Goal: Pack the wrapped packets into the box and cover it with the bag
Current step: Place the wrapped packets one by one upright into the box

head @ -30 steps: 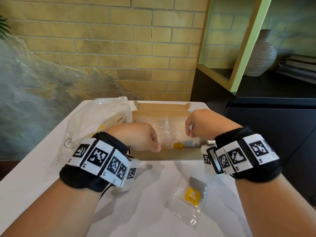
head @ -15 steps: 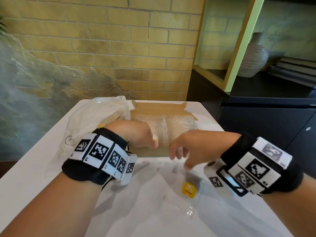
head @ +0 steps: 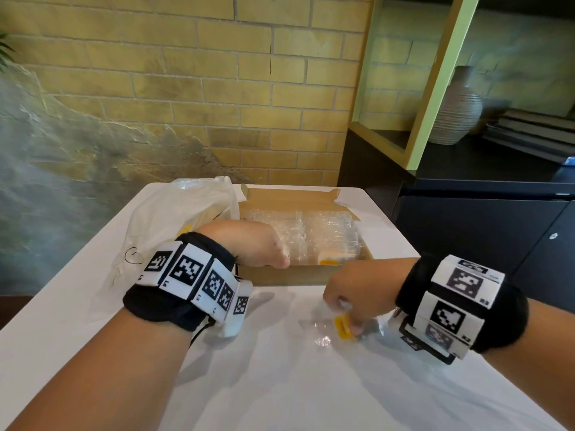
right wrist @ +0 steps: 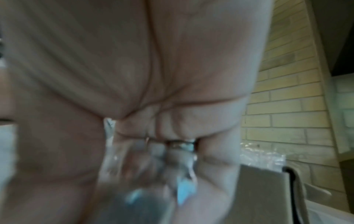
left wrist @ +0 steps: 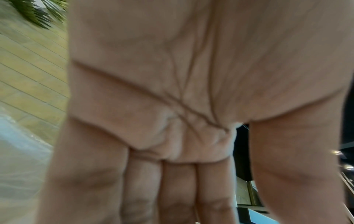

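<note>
Your right hand (head: 357, 293) had its fingers (head: 356, 326) pinched on the last clear packet (head: 337, 329), which lay on the bench (head: 280, 384) just in front of the box (head: 298, 275). Your left hand (head: 252, 244) sat at the box's near edge; whether its fingers gripped anything I could not tell. The packet looked light, soft and slippery, so a hold over its yellow insert seemed surest. The bag (head: 174, 219) lay beside the box.
</note>
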A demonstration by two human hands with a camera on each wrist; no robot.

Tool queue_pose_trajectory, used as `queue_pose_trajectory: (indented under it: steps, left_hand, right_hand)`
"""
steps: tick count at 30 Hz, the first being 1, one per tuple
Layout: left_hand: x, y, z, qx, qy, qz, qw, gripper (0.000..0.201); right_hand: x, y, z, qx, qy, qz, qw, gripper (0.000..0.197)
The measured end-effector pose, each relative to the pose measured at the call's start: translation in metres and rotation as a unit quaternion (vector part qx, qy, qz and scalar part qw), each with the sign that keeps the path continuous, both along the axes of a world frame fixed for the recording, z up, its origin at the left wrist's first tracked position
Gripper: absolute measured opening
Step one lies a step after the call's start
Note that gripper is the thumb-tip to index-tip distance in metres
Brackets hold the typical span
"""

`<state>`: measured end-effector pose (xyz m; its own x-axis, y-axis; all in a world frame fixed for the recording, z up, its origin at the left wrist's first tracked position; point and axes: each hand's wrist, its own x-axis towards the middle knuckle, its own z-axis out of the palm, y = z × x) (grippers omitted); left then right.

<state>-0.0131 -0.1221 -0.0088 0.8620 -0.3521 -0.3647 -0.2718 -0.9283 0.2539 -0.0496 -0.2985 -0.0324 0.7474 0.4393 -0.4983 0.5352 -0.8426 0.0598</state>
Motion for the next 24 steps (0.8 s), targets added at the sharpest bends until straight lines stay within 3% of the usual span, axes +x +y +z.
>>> queue_pose_trajectory:
  steps: [2,5,6,8,13,17,20,22,24]
  left_hand:
    - [0.000,0.001,0.000,0.006,-0.006,0.007,1.000,0.037]
    - [-0.002,0.000,0.003,0.009,0.003,0.016,1.000,0.040]
    - [-0.003,0.000,0.004,0.012,0.007,0.012,1.000,0.040]
    - [-0.005,-0.002,0.004,0.011,0.007,0.015,1.000,0.045]
    - [-0.006,-0.001,0.004,0.011,0.003,0.021,1.000,0.050]
    - [-0.007,-0.003,0.005,0.015,0.019,0.017,1.000,0.050]
    - [-0.006,-0.003,0.003,0.019,0.016,0.017,1.000,0.045]
    - [-0.005,-0.003,0.001,0.022,0.013,0.016,1.000,0.044]
    - [-0.004,-0.002,0.002,0.025,0.012,0.015,1.000,0.045]
  right_hand:
    - [0.004,-0.004,0.013,0.050,-0.044,-0.010,0.998,0.033]
    - [0.012,-0.009,0.039,0.206,-0.155,-0.060,0.964,0.006]
    - [0.016,-0.010,0.044,0.232,-0.194,-0.073,0.950,0.011]
    - [0.024,-0.009,0.043,0.217,-0.228,-0.085,0.945,0.019]
    - [0.036,-0.002,0.014,0.068,-0.178,-0.078,0.979,0.022]
    - [0.042,-0.005,0.014,0.104,-0.202,-0.100,0.969,0.048]
    - [0.043,-0.004,0.014,0.095,-0.158,-0.106,0.977,0.069]
    - [0.041,-0.003,0.013,0.077,-0.132,-0.114,0.982,0.077]
    - [0.038,-0.004,0.013,0.068,-0.145,-0.102,0.982,0.072]
